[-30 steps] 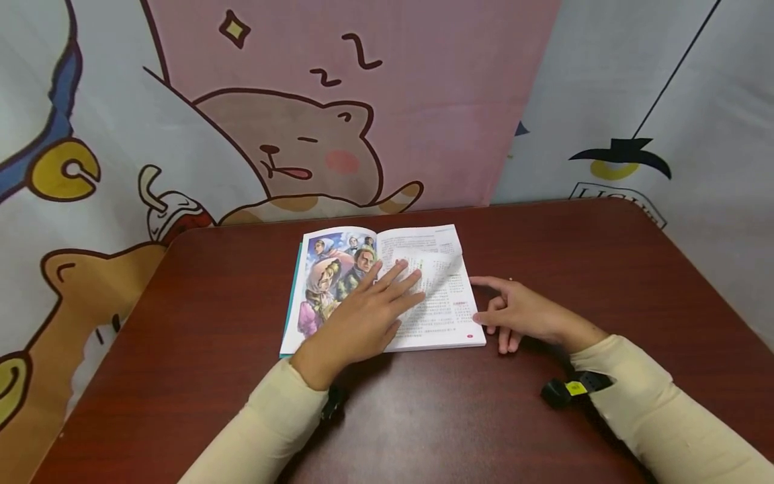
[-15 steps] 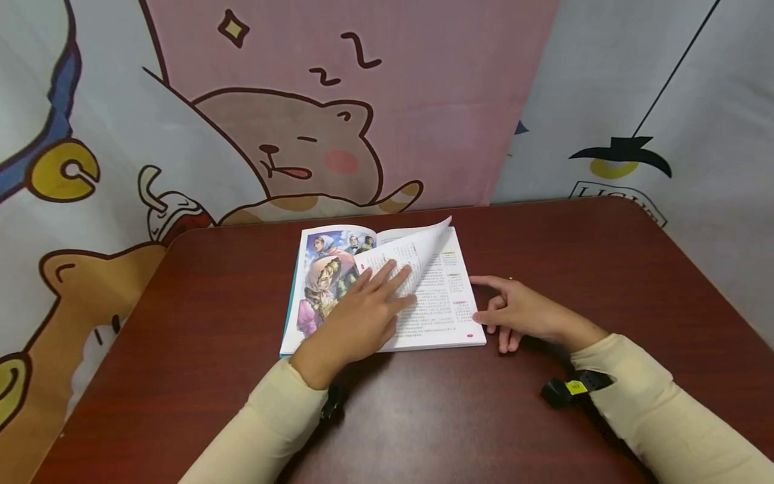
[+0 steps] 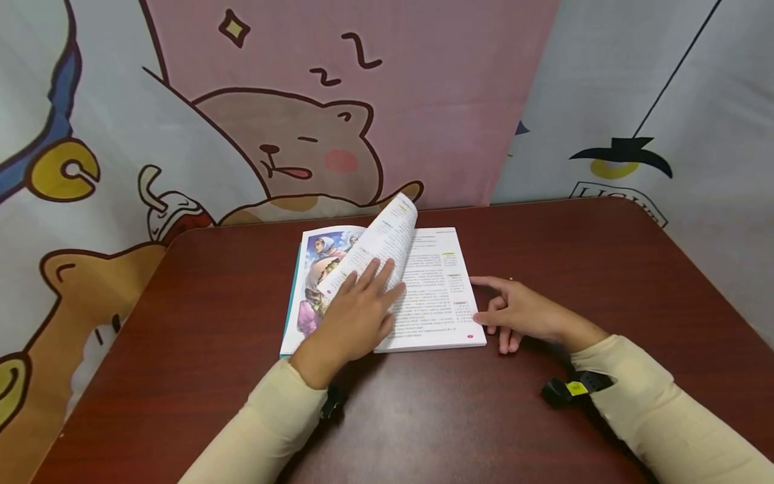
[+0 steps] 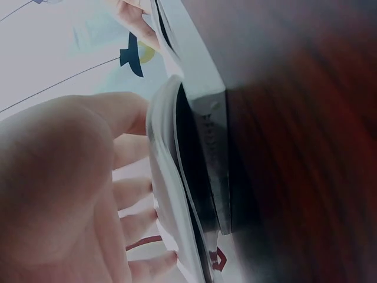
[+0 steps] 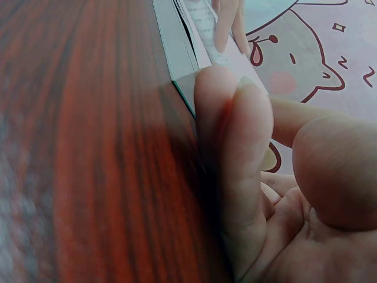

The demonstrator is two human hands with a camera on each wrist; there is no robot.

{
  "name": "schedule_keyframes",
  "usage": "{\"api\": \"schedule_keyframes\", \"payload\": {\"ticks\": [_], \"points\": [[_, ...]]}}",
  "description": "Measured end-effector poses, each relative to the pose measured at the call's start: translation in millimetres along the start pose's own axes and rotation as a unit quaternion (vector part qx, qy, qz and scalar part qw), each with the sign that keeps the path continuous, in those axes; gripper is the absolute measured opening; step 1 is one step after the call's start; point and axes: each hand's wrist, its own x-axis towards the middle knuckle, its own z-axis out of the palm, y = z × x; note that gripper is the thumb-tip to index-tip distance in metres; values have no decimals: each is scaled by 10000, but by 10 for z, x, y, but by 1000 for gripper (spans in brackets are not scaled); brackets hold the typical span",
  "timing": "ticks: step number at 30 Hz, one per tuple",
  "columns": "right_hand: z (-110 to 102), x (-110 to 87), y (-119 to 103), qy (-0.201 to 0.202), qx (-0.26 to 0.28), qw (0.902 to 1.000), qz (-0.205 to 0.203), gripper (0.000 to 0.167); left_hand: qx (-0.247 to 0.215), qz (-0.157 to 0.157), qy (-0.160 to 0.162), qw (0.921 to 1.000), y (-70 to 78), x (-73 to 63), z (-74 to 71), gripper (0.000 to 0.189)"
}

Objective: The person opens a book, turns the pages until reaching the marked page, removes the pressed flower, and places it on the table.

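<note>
An open book [image 3: 432, 289] lies on the table, with a colour picture of several people [image 3: 323, 262] on its left page and print on its right. One printed leaf [image 3: 387, 232] stands lifted and curled over towards the left page. My left hand [image 3: 357, 312] presses that leaf with spread, fairly straight fingers; in the left wrist view the fingertips touch the bowed paper [image 4: 168, 171]. At the book's right edge is my right hand [image 3: 523, 312], index finger and thumb extended to the edge, the other fingers bent beneath. The right wrist view shows its fingers close beside the book's corner [image 5: 182, 88].
The dark red-brown wooden table [image 3: 423, 417] runs back to a cloth backdrop [image 3: 447, 101] with cartoon animals. Dark straps with small devices [image 3: 559, 393] sit at both wrists, below cream sleeves [image 3: 641, 383].
My left hand has slid a little left, carrying the leaf from nearly flat on the right page to raised and curled over the picture. My right hand has stayed in place.
</note>
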Motion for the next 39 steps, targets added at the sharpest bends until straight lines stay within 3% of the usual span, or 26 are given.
{"api": "schedule_keyframes", "payload": {"ticks": [23, 33, 39], "points": [[-12, -14, 8, -26, 115, 9999, -3, 85, -98, -520, -424, 9977, 9, -6, -30, 54], [-15, -19, -6, -23, 69, 10000, -32, 84, -129, -866, -961, 9915, 11, -7, -49, 53], [-9, -8, -23, -31, 78, 10000, -3, 84, -212, -867, -958, 9914, -8, -26, -35, 54]]}}
